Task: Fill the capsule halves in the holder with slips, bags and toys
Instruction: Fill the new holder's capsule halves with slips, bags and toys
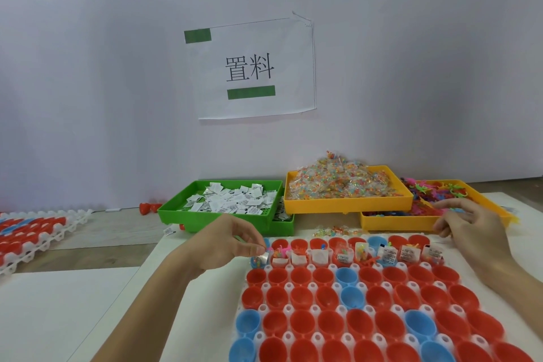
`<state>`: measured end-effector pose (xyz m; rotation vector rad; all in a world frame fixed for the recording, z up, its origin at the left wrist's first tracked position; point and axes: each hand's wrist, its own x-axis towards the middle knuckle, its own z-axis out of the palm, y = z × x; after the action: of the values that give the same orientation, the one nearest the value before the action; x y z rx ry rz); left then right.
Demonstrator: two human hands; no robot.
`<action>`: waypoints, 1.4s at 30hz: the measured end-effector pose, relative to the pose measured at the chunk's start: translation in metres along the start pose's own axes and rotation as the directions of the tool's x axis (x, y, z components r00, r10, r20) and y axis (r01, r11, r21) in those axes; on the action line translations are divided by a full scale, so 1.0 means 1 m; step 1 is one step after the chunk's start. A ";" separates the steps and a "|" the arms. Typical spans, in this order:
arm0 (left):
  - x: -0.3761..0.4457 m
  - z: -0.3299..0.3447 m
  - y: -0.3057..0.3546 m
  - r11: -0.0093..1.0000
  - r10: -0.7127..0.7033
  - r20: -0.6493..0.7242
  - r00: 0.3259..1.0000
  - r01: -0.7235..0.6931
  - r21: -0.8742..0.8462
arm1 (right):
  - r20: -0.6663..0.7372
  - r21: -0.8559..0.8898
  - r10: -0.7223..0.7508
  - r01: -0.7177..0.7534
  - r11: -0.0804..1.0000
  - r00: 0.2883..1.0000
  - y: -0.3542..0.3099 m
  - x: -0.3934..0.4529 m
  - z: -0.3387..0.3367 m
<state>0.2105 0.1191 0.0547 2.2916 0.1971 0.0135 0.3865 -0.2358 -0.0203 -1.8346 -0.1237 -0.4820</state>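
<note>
your left hand [235, 239] pinches a small item over the holder [379, 303], right hand [467, 225] loosely curled by the toys [426, 194]; only the far row of capsule halves [346, 254] looks filled, the rest wait

This looks like a small packing workstation, a hand-assembly bench in a workshop rather than a home. A printed paper sign [255, 69] with green tape strips hangs on the plain white wall at the centre of the frame. Below it, on the table [73, 311], supplies sit sorted in bulk: a green tray [188, 216] of folded slips, a yellow tray [346, 205] heaped with small bags, and another yellow tray [396, 222] of coloured toys at the right. A white holder [314, 309] full of red and blue capsule halves fills the lower right, and a second loaded holder [50, 236] lies at the left edge.
</note>
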 end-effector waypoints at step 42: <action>0.015 0.038 -0.096 0.952 -0.137 -0.631 0.763 -0.074 -0.296 | 0.227 -0.608 0.113 0.050 0.792 0.967 -0.011 0.080 -0.003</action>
<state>0.2153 0.1554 -0.0427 1.8853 0.5523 0.7827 0.4554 -0.2476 0.0206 -2.5372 -0.1166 -0.2710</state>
